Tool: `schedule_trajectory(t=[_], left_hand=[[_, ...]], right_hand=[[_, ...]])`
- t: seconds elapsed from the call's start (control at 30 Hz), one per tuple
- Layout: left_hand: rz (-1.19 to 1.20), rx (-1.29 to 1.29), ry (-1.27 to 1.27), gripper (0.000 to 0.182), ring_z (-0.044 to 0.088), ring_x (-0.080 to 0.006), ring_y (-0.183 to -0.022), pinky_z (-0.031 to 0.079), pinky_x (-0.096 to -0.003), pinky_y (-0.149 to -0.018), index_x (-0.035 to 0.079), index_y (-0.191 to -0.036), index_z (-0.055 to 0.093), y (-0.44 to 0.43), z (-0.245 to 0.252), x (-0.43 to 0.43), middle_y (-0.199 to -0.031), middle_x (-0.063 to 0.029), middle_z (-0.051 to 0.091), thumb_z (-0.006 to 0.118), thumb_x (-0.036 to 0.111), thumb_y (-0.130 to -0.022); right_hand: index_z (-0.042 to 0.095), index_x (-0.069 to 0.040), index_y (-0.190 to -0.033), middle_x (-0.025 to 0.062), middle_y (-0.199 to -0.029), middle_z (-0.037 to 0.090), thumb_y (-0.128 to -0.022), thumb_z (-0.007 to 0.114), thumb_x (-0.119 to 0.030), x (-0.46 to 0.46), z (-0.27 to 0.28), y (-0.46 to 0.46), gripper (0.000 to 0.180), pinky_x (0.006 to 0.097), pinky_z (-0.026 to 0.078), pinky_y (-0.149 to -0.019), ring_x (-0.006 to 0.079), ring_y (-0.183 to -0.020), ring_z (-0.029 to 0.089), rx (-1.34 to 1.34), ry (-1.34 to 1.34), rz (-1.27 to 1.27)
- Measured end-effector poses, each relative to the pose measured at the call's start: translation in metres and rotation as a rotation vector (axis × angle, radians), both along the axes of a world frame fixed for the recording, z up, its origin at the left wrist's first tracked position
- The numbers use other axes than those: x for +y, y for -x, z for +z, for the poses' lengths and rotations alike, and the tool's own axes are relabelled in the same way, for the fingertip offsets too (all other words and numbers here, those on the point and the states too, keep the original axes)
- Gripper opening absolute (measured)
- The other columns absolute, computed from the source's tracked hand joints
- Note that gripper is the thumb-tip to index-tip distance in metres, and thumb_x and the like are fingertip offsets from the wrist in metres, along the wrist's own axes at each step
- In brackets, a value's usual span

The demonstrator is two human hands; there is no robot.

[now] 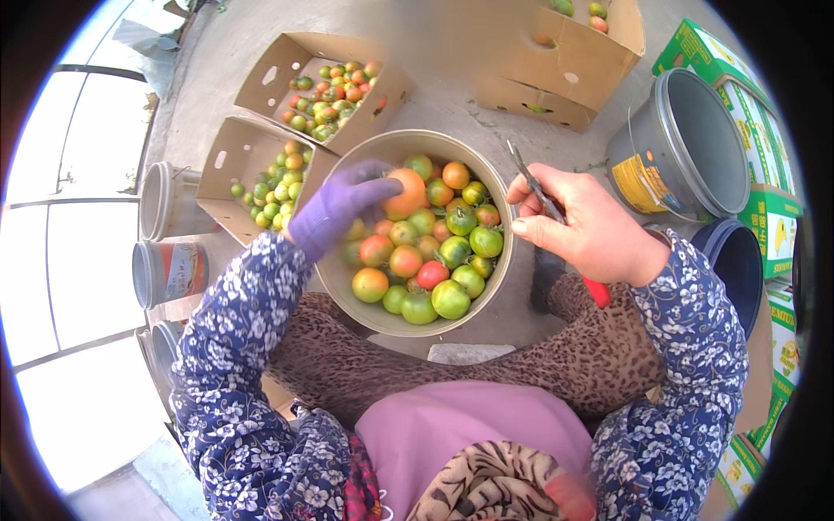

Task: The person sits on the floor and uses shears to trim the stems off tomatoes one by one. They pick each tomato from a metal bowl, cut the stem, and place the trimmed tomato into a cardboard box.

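Before me stands a round tub (502, 286) of green, orange and red tomatoes (423, 247). My left hand (352, 195), in a purple glove and slightly blurred, is over the tub's left side. Its thumb and fingers are on a large orange tomato (405, 193). To the right of the rim, my bare right hand (576, 218) holds pruning snips (541, 189) with a red handle, blades pointing up and away from me. The snips touch no tomato. Part of their handle is hidden by the palm.
Cardboard boxes of tomatoes stand beyond the tub, one at far left (384, 117) and one nearer (215, 189). Stacked cartons (554, 65) are at the back right. A grey bucket (677, 143), a dark bucket (733, 260) and green-white cartons (772, 228) line the right; paint buckets (171, 270) the left.
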State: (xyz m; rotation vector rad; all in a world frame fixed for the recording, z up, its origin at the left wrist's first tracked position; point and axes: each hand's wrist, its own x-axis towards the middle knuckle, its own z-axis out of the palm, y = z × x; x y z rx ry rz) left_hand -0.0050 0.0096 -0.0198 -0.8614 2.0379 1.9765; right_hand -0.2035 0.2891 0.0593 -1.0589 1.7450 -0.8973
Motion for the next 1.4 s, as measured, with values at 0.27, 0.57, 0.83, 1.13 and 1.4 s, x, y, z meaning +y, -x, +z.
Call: schedule_trajectory(t=[0.27, 0.57, 0.83, 1.13, 1.4], left_hand=[[0.382, 0.221, -0.878, 0.065, 0.073, -0.0306, -0.084, 0.063, -0.0405, -0.07, 0.003, -0.142, 0.055, -0.02, 0.012, 0.052, -0.119, -0.0215, 0.07, 0.055, 0.054, -0.102], [-0.109, 0.256, -0.126, 0.061, 0.066, -0.0202, -0.118, 0.054, -0.0336, -0.104, 0.0, -0.148, 0.048, -0.023, 0.03, 0.056, -0.131, -0.0148, 0.066, 0.072, 0.026, -0.098], [-0.21, 0.362, 0.17, 0.106, 0.06, -0.0197, -0.122, 0.047, -0.0363, -0.109, 0.002, -0.162, 0.032, -0.016, 0.054, 0.072, -0.126, -0.0119, 0.063, 0.093, 0.021, -0.077], [-0.302, 0.461, 0.37, 0.113, 0.062, -0.0172, -0.113, 0.05, -0.0346, -0.102, 0.004, -0.164, 0.029, -0.014, 0.052, 0.071, -0.124, -0.01, 0.063, 0.096, 0.023, -0.075], [-0.144, 0.382, 0.251, 0.09, 0.063, -0.0189, -0.114, 0.051, -0.0348, -0.103, 0.002, -0.158, 0.041, -0.014, 0.055, 0.069, -0.123, -0.0117, 0.065, 0.087, 0.015, -0.081]], right_hand=[[0.062, 0.003, -0.111, 0.0127, -0.083, 0.066, -0.093, 0.071, -0.017, -0.004, -0.005, -0.009, 0.028, 0.0376, 0.052, -0.074, 0.0223, -0.078, 0.064, 0.08, 0.038, 0.097], [0.059, 0.0, -0.114, 0.015, -0.09, 0.064, -0.088, 0.073, -0.013, -0.009, -0.012, -0.02, 0.032, 0.0448, 0.052, -0.074, 0.0367, -0.081, 0.065, 0.582, 0.294, 0.2], [0.057, -0.005, -0.095, 0.0102, -0.082, 0.062, -0.08, 0.066, -0.012, -0.017, -0.017, -0.039, 0.019, 0.0392, 0.052, -0.065, 0.028, -0.073, 0.066, 1.11, 0.386, 0.371], [0.058, -0.005, -0.091, 0.0106, -0.08, 0.063, -0.08, 0.066, -0.013, -0.022, -0.014, -0.043, 0.016, 0.0379, 0.053, -0.065, 0.0266, -0.071, 0.066, 1.055, 0.415, 0.335], [0.056, -0.004, -0.09, 0.0122, -0.075, 0.059, -0.076, 0.066, -0.005, -0.024, -0.013, -0.037, 0.017, 0.0409, 0.053, -0.058, 0.031, -0.065, 0.064, 1.132, 0.315, 0.389]])
